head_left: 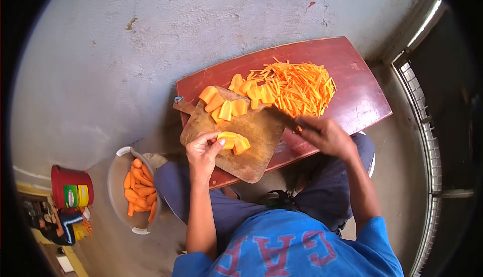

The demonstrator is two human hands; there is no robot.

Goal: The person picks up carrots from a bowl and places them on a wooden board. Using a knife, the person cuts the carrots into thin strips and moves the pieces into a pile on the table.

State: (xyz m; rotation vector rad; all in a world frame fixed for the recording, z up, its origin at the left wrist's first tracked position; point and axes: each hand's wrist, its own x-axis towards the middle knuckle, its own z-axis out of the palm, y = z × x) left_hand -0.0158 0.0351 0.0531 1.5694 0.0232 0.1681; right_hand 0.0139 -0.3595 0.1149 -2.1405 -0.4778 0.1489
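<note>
My left hand [202, 152] pinches a few flat carrot slices [234, 141] over the near part of a wooden cutting board [254, 148]. In my right hand [327, 137] is a knife [280, 117], its dark blade blurred and reaching over the board's right edge. More carrot pieces [224, 110] lie on the far side of the board, some of them by its upper corner. To the right of these, a heap of thin carrot sticks [302, 88] rests on the red table [359, 93].
A grey tub [114, 189] of whole carrots [141, 189] stands on the floor at left. Farther left are a red bucket [58, 186] and another person [60, 224]. A wall [201, 30] runs behind the table; a metal grille [425, 141] is at right.
</note>
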